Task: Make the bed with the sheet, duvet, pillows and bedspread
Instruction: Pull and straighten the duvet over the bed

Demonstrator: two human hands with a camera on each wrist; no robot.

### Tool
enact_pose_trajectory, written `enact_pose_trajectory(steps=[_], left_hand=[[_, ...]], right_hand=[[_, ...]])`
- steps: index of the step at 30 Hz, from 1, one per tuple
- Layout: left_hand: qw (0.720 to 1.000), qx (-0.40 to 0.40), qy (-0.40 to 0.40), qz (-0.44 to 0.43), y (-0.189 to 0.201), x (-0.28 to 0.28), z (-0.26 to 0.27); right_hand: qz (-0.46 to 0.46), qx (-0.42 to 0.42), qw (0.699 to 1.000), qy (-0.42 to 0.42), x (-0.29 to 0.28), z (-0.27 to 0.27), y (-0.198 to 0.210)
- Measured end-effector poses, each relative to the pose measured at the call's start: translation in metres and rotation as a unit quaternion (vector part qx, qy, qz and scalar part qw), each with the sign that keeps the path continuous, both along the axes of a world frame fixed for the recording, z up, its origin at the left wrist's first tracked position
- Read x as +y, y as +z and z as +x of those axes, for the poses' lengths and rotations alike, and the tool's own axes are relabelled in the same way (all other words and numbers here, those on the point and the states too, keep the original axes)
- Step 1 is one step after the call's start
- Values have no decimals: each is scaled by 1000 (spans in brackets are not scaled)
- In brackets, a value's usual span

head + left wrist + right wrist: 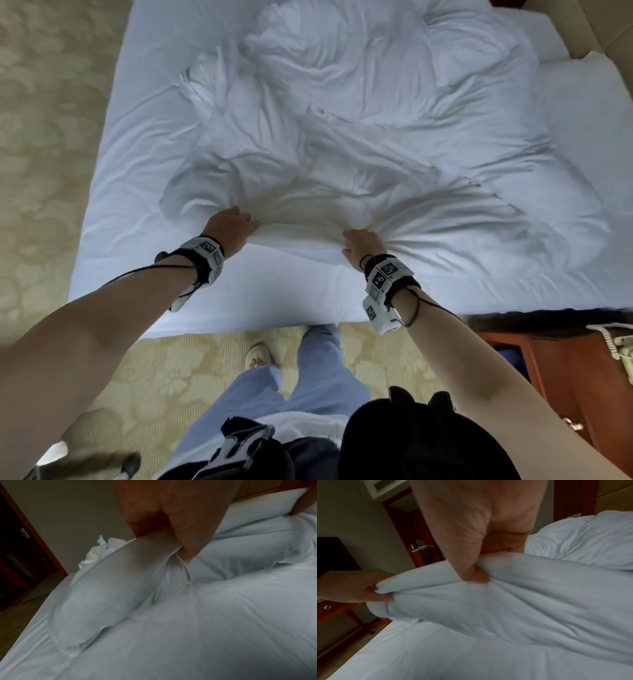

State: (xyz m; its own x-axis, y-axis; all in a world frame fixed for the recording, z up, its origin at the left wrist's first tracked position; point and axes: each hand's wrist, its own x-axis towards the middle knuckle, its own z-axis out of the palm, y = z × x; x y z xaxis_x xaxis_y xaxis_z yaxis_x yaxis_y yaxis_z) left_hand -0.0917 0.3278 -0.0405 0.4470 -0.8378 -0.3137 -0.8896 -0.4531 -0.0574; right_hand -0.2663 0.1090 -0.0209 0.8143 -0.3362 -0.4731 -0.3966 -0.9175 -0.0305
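A crumpled white duvet [342, 144] lies heaped across the bed, over a flat white sheet [144, 260]. My left hand [233, 226] grips the duvet's near edge, fingers curled into the fabric [164, 555]. My right hand [363, 245] grips the same edge a little to the right, thumb and fingers bunching the cloth [476, 574]. In the right wrist view the left hand [359, 588] also shows, holding the fold. A white pillow [589, 113] lies at the bed's right end, partly under the duvet.
Patterned beige carpet [51, 137] surrounds the bed on the left and in front. A reddish wooden nightstand [561, 377] with a corded phone [620, 342] stands at the right. My legs in blue trousers [318, 370] are close to the bed's near edge.
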Motion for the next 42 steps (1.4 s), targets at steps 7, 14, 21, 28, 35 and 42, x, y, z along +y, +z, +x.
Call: enact_pose_trajectory(steps=[7, 14, 21, 28, 35, 42], left_hand=[[998, 11, 48, 29, -8, 86, -9], [993, 74, 31, 86, -40, 131, -39], [970, 175, 119, 116, -71, 140, -58], [933, 206, 284, 84, -67, 179, -25], [864, 228, 448, -3, -79, 189, 29], [835, 279, 474, 17, -114, 189, 95]], right_hand=[[-22, 2, 998, 53, 75, 9, 5], [29, 87, 994, 59, 110, -11, -26], [139, 81, 986, -51, 122, -35, -69], [238, 102, 959, -118, 153, -2, -94], [348, 83, 910, -211, 197, 51, -108], [408, 136, 835, -343, 257, 87, -138]])
